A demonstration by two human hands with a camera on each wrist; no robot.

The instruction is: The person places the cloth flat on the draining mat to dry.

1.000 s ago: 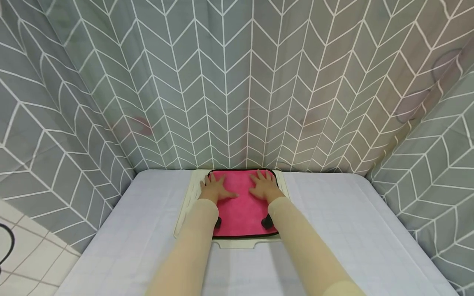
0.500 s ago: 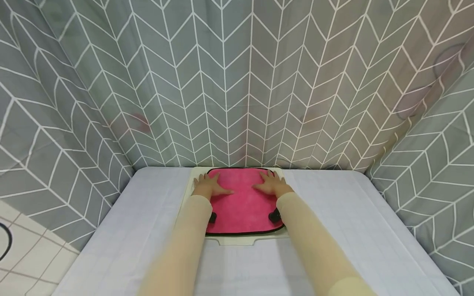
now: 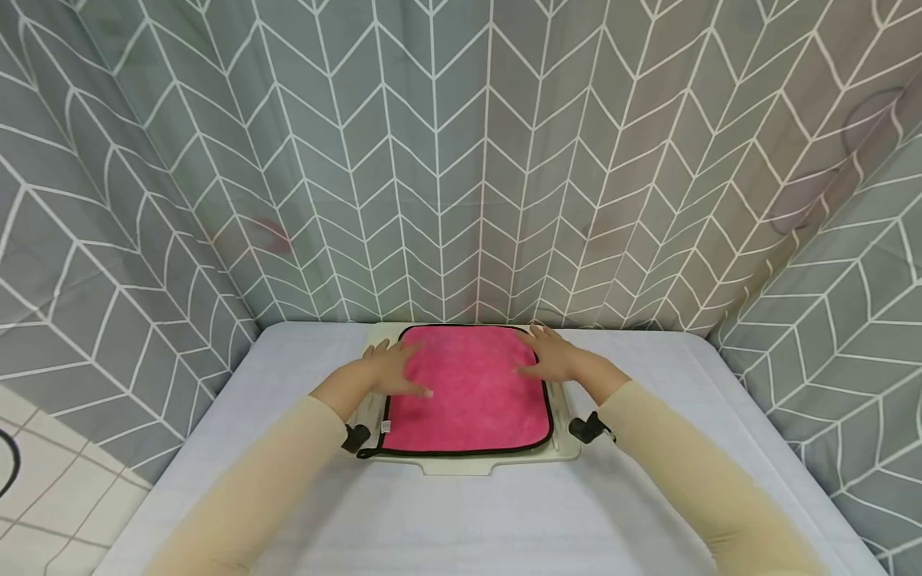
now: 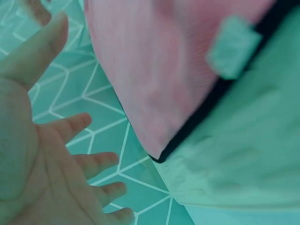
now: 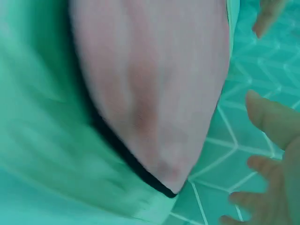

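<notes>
A pink cloth (image 3: 468,392) with black edging lies spread flat over a cream board (image 3: 457,466), covering most of it. A hanging loop (image 3: 367,454) sticks out at the cloth's near left corner, and a small pale label (image 4: 234,47) shows on its edge in the left wrist view. My left hand (image 3: 385,370), fingers spread, hovers over the cloth's left edge. Over the right edge hangs my right hand (image 3: 556,358), fingers apart and holding nothing. Both wrist views show the palms off the cloth, and the board's surface there has raised bumps.
The board rests on a white-covered table (image 3: 648,400), near its far edge. A grey curtain (image 3: 461,160) with white chevron lines encloses the back and sides. White floor tiles (image 3: 43,480) show at the lower left. Black wrist cameras (image 3: 587,428) sit at the sleeves.
Both hands were on the cloth and moved apart toward its left and right edges. They have now come away from it, elbows wider. The cloth's near corners and loop have come into view.
</notes>
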